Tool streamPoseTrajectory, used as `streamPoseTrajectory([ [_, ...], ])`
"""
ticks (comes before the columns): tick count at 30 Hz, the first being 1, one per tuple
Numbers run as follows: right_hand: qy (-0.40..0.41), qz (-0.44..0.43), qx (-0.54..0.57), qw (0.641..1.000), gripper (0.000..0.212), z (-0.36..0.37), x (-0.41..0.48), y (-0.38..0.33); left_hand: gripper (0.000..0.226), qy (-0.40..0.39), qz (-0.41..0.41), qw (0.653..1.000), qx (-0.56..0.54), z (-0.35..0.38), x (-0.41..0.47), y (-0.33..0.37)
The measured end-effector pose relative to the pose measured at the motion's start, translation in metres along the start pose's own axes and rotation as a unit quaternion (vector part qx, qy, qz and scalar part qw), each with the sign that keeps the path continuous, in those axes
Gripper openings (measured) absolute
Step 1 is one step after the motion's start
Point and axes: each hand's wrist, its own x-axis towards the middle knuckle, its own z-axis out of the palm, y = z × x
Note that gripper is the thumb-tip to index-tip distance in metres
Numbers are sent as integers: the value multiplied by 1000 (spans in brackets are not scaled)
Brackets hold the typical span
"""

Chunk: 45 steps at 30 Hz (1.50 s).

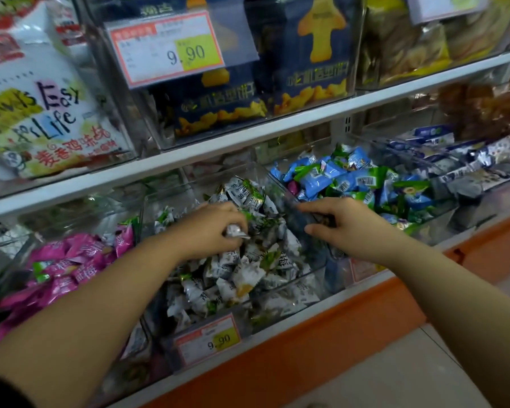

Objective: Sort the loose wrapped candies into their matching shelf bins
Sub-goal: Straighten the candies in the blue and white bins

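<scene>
Left hand (pixel 212 228) pinches one crinkly silver-white foil candy (pixel 236 231) over the clear plastic bin (pixel 304 290); right hand (pixel 345 228) half-curled, can't tell its grip.

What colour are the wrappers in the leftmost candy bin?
The wrappers are magenta pink, some with green patches; the head view shows it.

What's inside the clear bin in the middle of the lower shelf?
A heap of white-and-green wrapped candies, with the left hand pinching one on top. The middle bin floor and whatever lies deep in the heap are covered.
</scene>
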Motion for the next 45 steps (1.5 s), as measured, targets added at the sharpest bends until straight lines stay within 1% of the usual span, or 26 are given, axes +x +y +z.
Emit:
streamPoseTrajectory([
  [3,-10,15,5,1000,42,0,1,-1,13,1,-17,998,-65,-3,-5,-9],
  [6,-9,6,-2,1000,43,-1,1,-3,15,19,-37,996,-81,-4,-7,-16],
  [8,-9,0,-7,1000,44,0,0,-4,18,30,-63,994,-90,-6,-11,-20],
  [11,-14,6,-4,1000,43,-1,-1,-4,25,20,-88,991,-104,-9,-19,-25],
  [14,-12,8,-18,1000,42,-1,1,-4,32,19,-75,990,-121,-16,-28,-12],
  [16,-10,8,-26,1000,43,-1,1,-6,42,6,-24,994,-107,-20,-30,12],
  [17,-11,7,-26,1000,43,-1,2,-7,46,-15,6,996,-90,-18,-29,27],
  [19,-11,6,-26,1000,43,-1,2,-7,50,-81,50,995,-39,-7,-23,54],
  [21,-5,5,-25,1000,43,-2,1,-7,49,-145,52,988,-2,3,-18,62],
  [23,-4,4,-16,1000,43,-2,-1,-7,48,-185,28,982,38,5,-16,53],
  [25,-3,4,-1,1000,43,-2,-3,-6,46,-201,16,977,77,2,-18,43],
  [29,-11,0,19,1000,42,-2,-2,-2,45,-204,17,973,105,-1,-26,35],
  [33,-14,-1,28,1000,43,-1,-1,0,43,-177,10,980,90,-6,-32,27],
  [36,-12,-2,4,1000,42,-1,0,-2,44,-206,-4,974,98,-15,-35,24],
  [38,-9,-7,-11,1000,43,-1,2,-4,45,-239,-17,968,75,-22,-35,24],
  [41,5,-11,-27,1000,44,-1,4,-8,47,-270,-32,962,-11,-34,-35,24],
  [43,8,-9,-29,999,44,-1,5,-11,48,-267,-55,960,-64,-41,-34,22],
  [45,11,-8,-35,999,43,-2,6,-13,46,-231,-87,960,-130,-47,-30,22],
])
